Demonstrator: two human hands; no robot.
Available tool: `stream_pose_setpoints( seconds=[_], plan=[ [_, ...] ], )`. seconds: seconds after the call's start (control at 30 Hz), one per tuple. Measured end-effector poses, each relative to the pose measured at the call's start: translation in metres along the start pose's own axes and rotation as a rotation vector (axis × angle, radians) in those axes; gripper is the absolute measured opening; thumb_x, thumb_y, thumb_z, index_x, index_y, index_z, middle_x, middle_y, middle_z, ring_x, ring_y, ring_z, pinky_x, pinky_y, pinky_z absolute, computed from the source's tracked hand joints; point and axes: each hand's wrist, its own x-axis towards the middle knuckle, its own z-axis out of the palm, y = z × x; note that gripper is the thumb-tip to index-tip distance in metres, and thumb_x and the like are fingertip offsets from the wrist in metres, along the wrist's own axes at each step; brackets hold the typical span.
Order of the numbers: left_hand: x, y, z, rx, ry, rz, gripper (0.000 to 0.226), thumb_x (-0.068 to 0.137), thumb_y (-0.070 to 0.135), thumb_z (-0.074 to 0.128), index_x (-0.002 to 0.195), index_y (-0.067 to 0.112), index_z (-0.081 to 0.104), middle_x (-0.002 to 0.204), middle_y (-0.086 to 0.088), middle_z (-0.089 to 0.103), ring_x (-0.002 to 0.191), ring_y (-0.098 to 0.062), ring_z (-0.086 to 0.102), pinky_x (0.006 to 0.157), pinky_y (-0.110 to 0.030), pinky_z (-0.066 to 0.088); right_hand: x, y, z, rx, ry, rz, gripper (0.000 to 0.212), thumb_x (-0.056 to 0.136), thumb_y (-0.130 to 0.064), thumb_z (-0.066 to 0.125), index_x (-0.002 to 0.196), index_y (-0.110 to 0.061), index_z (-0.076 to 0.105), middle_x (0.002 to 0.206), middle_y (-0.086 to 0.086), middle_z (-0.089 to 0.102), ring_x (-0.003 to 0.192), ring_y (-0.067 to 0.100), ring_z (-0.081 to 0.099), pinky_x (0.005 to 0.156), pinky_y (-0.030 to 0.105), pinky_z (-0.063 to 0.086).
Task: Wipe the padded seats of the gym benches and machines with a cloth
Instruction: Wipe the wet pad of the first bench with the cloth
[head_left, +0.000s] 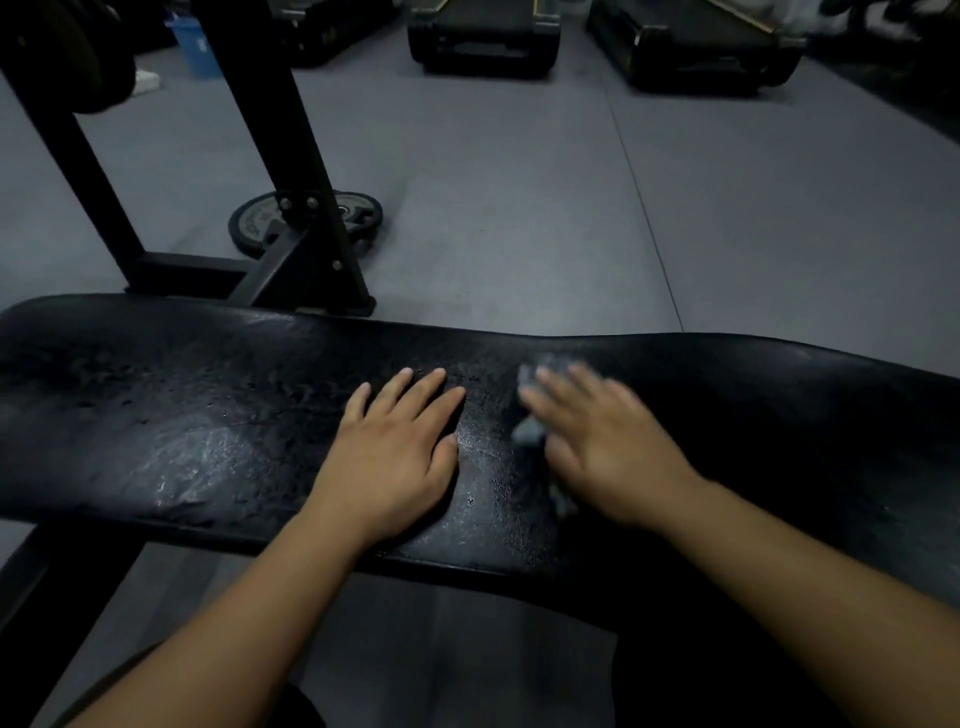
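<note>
Left hand (397, 452) lies flat, fingers straight, on the bench pad (208, 415). Right hand (597, 441), blurred, presses the grey cloth (530, 428) onto the pad with extended fingers.

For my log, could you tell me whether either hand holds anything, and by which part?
The right hand presses a grey cloth flat under its palm; the left hand holds nothing.

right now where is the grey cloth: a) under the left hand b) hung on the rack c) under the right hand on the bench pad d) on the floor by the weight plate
C: the grey cloth peeks out from beneath the blurred right hand on the bench pad, while the left hand lies flat on the pad with no cloth under it.
</note>
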Motion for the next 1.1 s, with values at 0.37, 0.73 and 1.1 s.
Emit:
stream_pose_setpoints(
  seconds=[0.37, 0.73, 1.1],
  plan=[
    [0.0, 0.002, -0.002, -0.046, 0.05, -0.053, 0.067, 0.089, 0.049, 0.015, 0.148, 0.031, 0.04, 0.159, 0.014, 0.031, 0.149, -0.01, 0.019, 0.122, -0.046, 0.015, -0.009, -0.011, 0.004, 0.026, 0.021, -0.15, 0.066, 0.087, -0.043, 0.031, 0.148, -0.026, 0.046, 0.158, 0.002, 0.039, 0.147, 0.027, 0.033, 0.114, 0.047, 0.029],
    [-0.004, -0.006, -0.008, -0.112, 0.071, -0.028, 0.058, 0.089, 0.039, 0.03, 0.14, 0.024, 0.053, 0.151, 0.005, 0.046, 0.142, -0.016, 0.037, 0.12, -0.038, 0.024, -0.023, -0.05, 0.01, -0.044, -0.03, -0.263, 0.065, 0.085, -0.04, 0.037, 0.147, -0.025, 0.047, 0.156, 0.003, 0.042, 0.145, 0.028, 0.037, 0.114, 0.047, 0.031],
    [-0.02, -0.02, -0.009, -0.262, 0.137, -0.052, 0.045, 0.091, 0.023, 0.046, 0.133, 0.021, 0.061, 0.144, 0.006, 0.052, 0.135, -0.015, 0.043, 0.112, -0.031, 0.034, -0.042, -0.092, 0.015, -0.016, -0.008, -0.259, 0.067, 0.079, -0.042, 0.04, 0.142, -0.023, 0.054, 0.153, 0.004, 0.047, 0.141, 0.03, 0.043, 0.114, 0.05, 0.036]
  ],
)
